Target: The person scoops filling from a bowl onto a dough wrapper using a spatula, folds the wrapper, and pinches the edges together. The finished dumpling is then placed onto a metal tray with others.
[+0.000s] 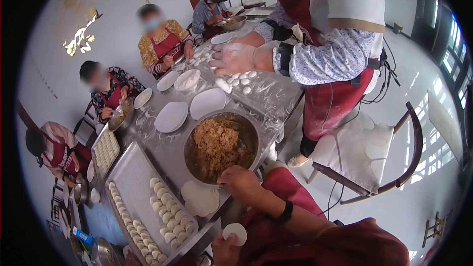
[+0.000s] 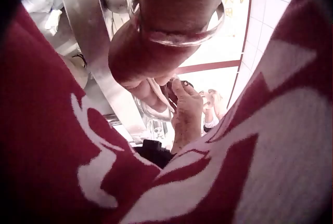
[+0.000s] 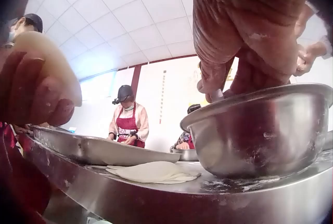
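My left hand (image 1: 225,250), low in the head view, holds a round dough wrapper (image 1: 235,234) by its edge. In the right wrist view the same wrapper (image 3: 49,60) rests pale and flat over curled fingers. At the near rim of a steel bowl (image 1: 256,160) is my right hand (image 1: 241,182), fingers bent down over the inside. The bowl holds brownish minced filling (image 1: 217,140). A small pale object (image 3: 215,95) shows between the right fingertips; the rest of it is hidden, and I cannot tell what it is. Loose wrappers (image 1: 199,198) lie beside the bowl.
A metal tray (image 1: 135,167) with rows of shaped dumplings stands left of the bowl. Stacked wrappers (image 1: 171,117) lie beyond it. Close by at the right, a standing person's floury hands (image 1: 236,59) press over dough pieces. A wooden chair (image 1: 354,152) stands behind.
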### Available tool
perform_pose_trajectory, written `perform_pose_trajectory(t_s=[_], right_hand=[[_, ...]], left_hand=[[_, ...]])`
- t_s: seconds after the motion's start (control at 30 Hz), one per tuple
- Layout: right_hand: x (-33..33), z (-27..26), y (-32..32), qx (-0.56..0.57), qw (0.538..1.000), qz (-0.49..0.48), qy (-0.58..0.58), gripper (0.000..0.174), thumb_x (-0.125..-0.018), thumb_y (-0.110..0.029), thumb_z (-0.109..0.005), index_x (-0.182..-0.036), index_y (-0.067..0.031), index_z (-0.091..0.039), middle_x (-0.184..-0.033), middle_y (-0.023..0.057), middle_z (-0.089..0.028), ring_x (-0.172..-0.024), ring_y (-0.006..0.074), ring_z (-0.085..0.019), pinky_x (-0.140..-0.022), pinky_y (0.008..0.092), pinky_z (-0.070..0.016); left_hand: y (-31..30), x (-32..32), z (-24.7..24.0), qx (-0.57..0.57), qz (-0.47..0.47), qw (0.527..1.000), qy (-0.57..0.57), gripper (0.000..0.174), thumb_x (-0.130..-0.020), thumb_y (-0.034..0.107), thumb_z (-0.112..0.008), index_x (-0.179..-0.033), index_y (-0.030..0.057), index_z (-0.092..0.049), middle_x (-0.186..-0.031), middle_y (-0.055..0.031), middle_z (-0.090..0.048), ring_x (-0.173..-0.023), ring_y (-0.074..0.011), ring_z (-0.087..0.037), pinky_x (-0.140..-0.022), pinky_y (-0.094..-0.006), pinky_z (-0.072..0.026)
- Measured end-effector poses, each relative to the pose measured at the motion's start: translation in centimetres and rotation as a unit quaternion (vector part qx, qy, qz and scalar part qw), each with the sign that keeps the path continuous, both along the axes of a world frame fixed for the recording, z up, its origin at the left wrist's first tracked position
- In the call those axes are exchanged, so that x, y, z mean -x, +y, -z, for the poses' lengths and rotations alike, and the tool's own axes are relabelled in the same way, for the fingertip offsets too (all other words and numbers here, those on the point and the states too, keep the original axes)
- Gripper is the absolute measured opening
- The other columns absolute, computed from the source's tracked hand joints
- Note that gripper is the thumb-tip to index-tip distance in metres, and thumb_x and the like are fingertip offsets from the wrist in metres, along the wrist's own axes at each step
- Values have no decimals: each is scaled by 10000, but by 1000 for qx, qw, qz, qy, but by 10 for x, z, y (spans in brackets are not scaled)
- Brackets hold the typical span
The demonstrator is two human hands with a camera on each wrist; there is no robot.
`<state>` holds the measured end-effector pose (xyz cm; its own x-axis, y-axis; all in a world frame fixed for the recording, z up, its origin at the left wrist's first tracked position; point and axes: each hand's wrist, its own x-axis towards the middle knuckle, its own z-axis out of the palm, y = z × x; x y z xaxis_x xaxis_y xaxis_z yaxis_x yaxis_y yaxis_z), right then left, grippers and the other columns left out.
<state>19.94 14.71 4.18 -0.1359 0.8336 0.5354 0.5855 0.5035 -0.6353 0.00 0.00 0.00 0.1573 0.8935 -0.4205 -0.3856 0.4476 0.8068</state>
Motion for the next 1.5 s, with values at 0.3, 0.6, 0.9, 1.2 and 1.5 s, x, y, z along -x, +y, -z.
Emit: perform_pose_trajectory(t_s=[0.3, 0.6, 0.9, 1.2, 1.5], right_hand=[[7, -3, -14, -20, 1000, -8, -19, 181, -726, -125, -710, -897, -72, -685, -941, 71, -655, -915, 287, -613, -839, 402, -497], [0, -12, -25, -33, 998, 16, -59, 350, -709, -65, -700, -1056, -64, -655, -1025, 85, -658, -1018, 291, -615, -967, 416, -457], [-39, -22, -55, -14, 977, 153, 145, 251, -852, 6, -611, -1099, 10, -657, -1083, 163, -683, -975, 281, -675, -888, 361, -520], [-51, 30, -56, 140, 849, 133, 492, 194, -966, -6, -512, -1099, 81, -624, -1056, 124, -691, -937, 179, -676, -853, 284, -543], [-50, 41, -57, 175, 824, 139, 521, 200, -973, -21, -502, -1092, 83, -625, -1054, 132, -690, -921, 178, -682, -850, 280, -554]], left_hand=[[1, 20, -3, 19, -29, 988, -150, 308, -907, 3, -525, -1203, -82, -511, -1168, -228, -608, -1123, -396, -595, -985, -514, -491], [5, 14, 1, 37, -32, 981, -185, 317, -916, -6, -515, -1225, -76, -522, -1197, -236, -608, -1134, -412, -594, -991, -517, -502], [14, 3, -14, 40, -43, 972, -226, 298, -916, -15, -522, -1205, -85, -537, -1198, -243, -606, -1136, -420, -590, -999, -517, -501], [12, 4, -12, 26, -39, 967, -252, 283, -928, -9, -524, -1199, -90, -541, -1217, -259, -590, -1160, -411, -578, -1003, -504, -504], [8, 4, -17, 22, -37, 971, -234, 319, -925, -1, -532, -1229, -93, -508, -1209, -256, -593, -1151, -397, -586, -1019, -492, -492]])
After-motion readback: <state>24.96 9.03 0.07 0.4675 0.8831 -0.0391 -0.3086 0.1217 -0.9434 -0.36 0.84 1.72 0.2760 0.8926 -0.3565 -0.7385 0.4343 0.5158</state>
